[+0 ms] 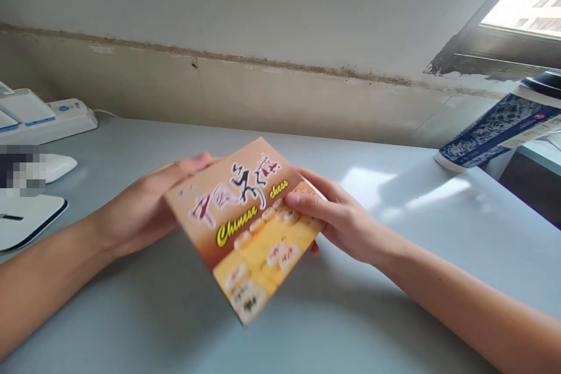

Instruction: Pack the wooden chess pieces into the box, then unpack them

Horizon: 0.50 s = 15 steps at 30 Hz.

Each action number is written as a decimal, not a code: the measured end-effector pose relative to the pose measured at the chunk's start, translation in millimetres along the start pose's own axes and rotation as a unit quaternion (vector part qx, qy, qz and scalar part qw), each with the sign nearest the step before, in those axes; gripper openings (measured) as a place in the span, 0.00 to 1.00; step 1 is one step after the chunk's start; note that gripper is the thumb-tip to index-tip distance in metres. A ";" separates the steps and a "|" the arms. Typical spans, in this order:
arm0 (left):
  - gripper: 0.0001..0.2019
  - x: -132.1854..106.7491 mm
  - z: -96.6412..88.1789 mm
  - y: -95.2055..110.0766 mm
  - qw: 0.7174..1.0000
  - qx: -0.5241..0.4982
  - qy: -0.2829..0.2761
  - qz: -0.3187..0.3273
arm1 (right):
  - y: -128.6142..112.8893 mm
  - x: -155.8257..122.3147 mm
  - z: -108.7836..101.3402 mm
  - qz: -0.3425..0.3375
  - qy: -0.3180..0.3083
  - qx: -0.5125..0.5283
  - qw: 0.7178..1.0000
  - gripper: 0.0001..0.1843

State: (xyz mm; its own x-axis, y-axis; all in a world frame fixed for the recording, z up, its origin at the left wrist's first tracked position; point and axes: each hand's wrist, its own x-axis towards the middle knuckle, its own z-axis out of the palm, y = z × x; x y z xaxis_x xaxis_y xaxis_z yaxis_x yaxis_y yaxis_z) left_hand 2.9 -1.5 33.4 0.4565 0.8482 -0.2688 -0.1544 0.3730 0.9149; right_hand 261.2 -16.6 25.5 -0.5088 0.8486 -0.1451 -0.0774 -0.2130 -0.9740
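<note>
Both of my hands hold an orange Chinese chess box (245,222) above the pale grey table (394,228). The box is tilted, its printed lid facing me, with yellow "Chinese chess" lettering and pictures of round pieces. My left hand (144,204) grips the box's left edge from behind, fingers curled round it. On the right edge my right hand (342,216) is closed, thumb on the lid and fingers underneath.
A white power strip (48,120) lies at the far left by the wall, with white devices (30,219) below it. A blue patterned box (499,128) leans at the right table edge under a window (526,0). A stained wall runs behind.
</note>
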 end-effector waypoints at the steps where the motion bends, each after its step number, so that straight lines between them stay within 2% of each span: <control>1: 0.17 1.9 -1.1 0.1 0.999 -0.005 0.027 0.039 | 1.2 1.9 -1.2 -0.013 0.035 0.010 0.999 0.18; 4: 0.11 6.1 -2.9 -2.3 0.990 -0.003 0.079 0.117 | 6.4 8.9 -6.2 -0.021 0.125 0.031 0.991 0.20; 6: 0.14 7.6 -2.9 -7.1 0.989 0.017 0.083 0.121 | 9.3 12.3 -9.0 -0.002 0.153 0.025 0.988 0.23; 8: 0.18 8.8 -3.1 -13.2 0.991 0.055 0.063 0.108 | 9.7 13.2 -11.1 0.014 0.160 -0.020 0.987 0.25; 10: 0.19 10.4 -4.1 -18.3 0.989 0.103 0.039 0.103 | 6.9 11.7 -12.9 0.033 0.152 -0.106 0.982 0.25; 12: 0.21 11.9 -5.4 -20.7 0.982 0.152 0.034 0.102 | 1.8 8.8 -14.7 0.071 0.138 -0.200 0.967 0.24; 15: 0.22 13.0 -5.4 -19.7 0.967 0.228 0.049 0.100 | -5.1 5.4 -16.6 0.127 0.128 -0.308 0.934 0.31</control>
State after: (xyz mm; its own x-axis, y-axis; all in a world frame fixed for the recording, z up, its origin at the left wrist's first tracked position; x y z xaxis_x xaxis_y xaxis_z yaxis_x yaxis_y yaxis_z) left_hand 7.2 4.2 10.3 0.3694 0.9259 -0.0790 0.1815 0.0115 0.9833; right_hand 273.0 -2.9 26.8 -0.2157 0.9132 -0.3457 0.5665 -0.1713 -0.8061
